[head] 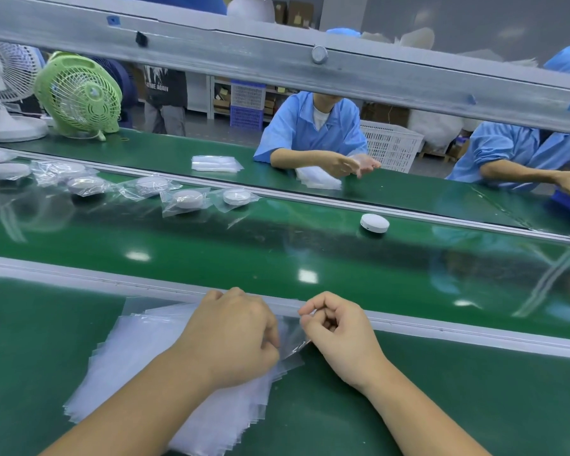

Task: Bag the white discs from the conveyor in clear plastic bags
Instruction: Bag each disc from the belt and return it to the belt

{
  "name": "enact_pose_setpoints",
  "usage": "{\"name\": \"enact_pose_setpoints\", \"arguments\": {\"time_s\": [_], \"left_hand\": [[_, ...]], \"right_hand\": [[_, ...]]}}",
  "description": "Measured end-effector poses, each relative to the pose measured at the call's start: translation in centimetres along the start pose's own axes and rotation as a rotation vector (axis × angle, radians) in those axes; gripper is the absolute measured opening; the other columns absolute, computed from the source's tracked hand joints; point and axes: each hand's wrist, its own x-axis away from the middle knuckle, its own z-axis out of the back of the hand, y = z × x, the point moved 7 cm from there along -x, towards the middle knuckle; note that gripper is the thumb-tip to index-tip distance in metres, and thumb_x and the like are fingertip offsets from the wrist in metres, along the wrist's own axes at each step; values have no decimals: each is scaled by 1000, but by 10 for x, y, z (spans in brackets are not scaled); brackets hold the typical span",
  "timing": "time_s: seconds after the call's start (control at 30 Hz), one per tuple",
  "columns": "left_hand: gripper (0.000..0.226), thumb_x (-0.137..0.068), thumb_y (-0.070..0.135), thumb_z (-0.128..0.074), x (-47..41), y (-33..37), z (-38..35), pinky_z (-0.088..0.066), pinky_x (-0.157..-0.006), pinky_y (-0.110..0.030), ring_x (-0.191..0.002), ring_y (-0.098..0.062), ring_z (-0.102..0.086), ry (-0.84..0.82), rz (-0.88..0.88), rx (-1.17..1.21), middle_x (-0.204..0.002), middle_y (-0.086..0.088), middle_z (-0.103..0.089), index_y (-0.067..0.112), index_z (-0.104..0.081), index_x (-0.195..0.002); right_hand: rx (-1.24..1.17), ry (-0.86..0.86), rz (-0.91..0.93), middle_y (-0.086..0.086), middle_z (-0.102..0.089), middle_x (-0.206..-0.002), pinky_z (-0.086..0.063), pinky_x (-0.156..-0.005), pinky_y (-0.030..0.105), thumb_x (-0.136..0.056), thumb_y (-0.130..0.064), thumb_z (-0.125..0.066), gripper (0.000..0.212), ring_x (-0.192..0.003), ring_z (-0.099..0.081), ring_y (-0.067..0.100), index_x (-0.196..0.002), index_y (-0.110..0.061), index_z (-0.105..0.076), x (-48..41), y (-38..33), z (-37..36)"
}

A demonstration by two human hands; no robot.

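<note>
Near green worktop (474, 406): fanned stack of clear bags (139, 350). Beyond, glossy conveyor belt (277, 251): one bare white disc (374, 222) at right, row of bagged discs (185, 199) at left. Behind, far worktop (178, 153): two bag piles (215, 163), green fan (79, 93), white fan (0, 103).

1 wide-angle camera is sitting at the person's head, facing forward and down. It is looking from very near at the left hand (234, 337) and right hand (339, 337) at the clear bags (139, 357), low in view on the near worktop (30, 340). Beyond, it is looking across the conveyor (277, 251) to the far worktop (165, 149), under a grey rail (244, 57) crossing the top.
</note>
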Motion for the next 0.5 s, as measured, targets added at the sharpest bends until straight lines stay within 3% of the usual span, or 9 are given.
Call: {"name": "enact_pose_setpoints", "arguments": {"time_s": [0.23,0.5], "left_hand": [[24,-76,41,-47,1,1,1,-35,-98,-33,-105,-6,-49,6,1,-14,-100,24,-65,40,-69,-86],[27,-78,46,-47,1,2,4,-35,-100,-35,-110,-6,-48,14,-1,-11,-105,23,-65,42,-67,-95]], "right_hand": [[-7,-8,-1,-8,-58,-59,-42,-59,20,-79,-27,-67,11,-56,-46,9,-85,-35,-69,0,2,-1],[-18,-4,11,-6,-58,-60,-42,-59,21,-78,-25,-68,11,-56,-45,10,-84,-33,-70,-1,1,-2]]}}
